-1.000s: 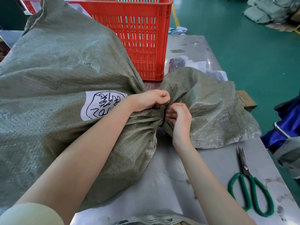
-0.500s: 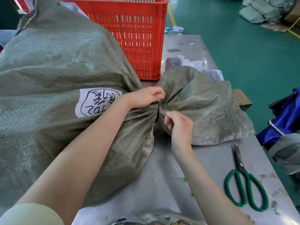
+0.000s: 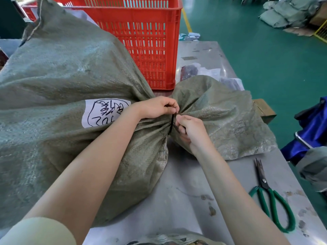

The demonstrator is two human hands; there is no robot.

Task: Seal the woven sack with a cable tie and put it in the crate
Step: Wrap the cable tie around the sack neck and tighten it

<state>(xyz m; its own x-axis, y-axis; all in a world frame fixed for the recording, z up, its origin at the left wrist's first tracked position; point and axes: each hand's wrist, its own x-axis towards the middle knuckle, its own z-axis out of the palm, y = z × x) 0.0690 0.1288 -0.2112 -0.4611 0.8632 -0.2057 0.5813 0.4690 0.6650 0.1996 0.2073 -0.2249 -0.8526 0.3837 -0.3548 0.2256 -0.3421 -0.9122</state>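
I see the sack (image 3: 67, 89) lying on its side on the tabletop (image 3: 178, 195), long axis left to right, gathered neck pointing right. My left hand (image 3: 155, 107) pinches the tie (image 3: 171, 123) at the top of the neck; my right hand (image 3: 192, 131) grips its tail just beside. The crate (image 3: 150, 41) stands behind, touching the sack. Scissors (image 3: 270, 197) lie near the right edge, with bare tabletop between.

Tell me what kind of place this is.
Probably a warehouse or factory packing station. A big woven sack lies on a metal worktable beside a red plastic crate, more filled sacks are piled on the green-painted floor, and scissors lie ready.
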